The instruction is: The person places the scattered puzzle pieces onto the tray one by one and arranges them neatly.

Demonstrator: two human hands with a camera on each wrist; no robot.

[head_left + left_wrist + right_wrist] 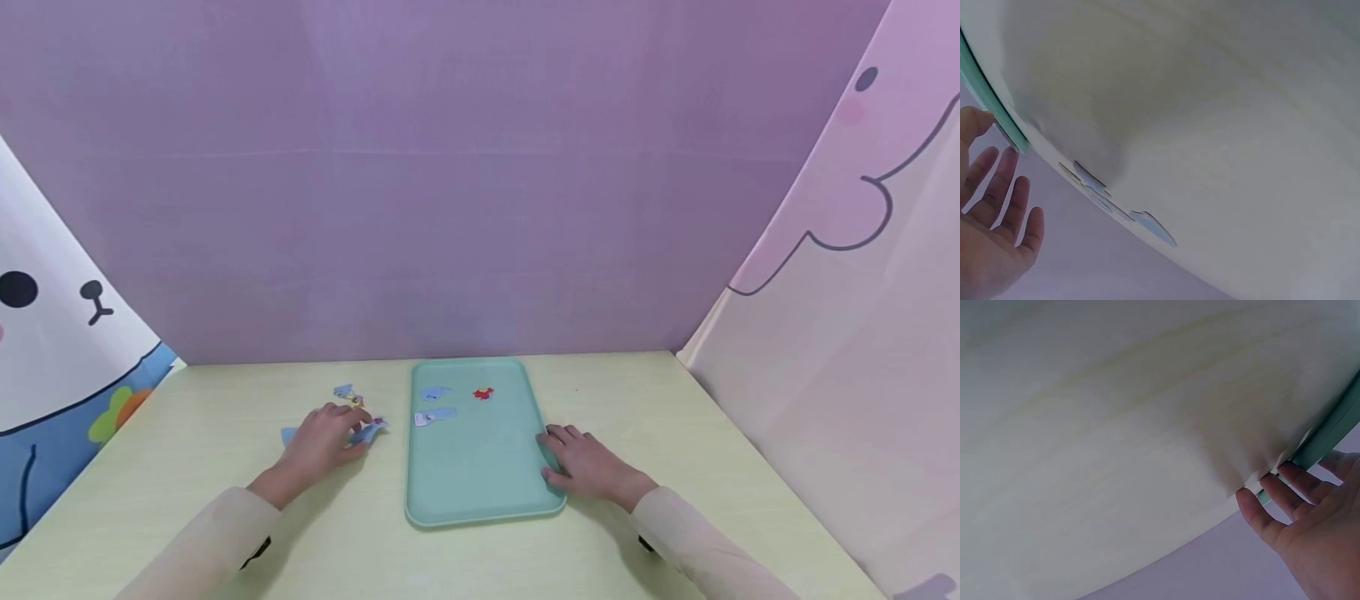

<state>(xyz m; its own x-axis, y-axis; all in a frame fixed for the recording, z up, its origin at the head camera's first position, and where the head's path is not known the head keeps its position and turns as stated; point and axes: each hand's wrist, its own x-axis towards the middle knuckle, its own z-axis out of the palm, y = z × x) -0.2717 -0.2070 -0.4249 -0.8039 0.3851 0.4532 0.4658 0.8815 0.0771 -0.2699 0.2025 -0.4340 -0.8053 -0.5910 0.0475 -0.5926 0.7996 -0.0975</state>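
Observation:
My left hand (318, 446) is left of a mint-green tray (487, 475), pinching a flat light-blue printed piece, perhaps a puzzle piece (369, 432). Its thin edge shows between thumb and fingertip in the left wrist view. Beneath and behind that hand, more flat printed pieces (1155, 229) lie on the table, partly hidden in the head view. Inside the tray are a small red piece (483, 393), a blue piece (433, 392) and a pale blue strip-like piece (435, 417). With relaxed fingers, my right hand (596, 467) touches the tray's right rim.
The pale wooden table (675, 450) meets a purple cloth wall (480, 208) at the back. Cloth panels printed with cartoon figures hang at the left (60, 333) and right (847, 333).

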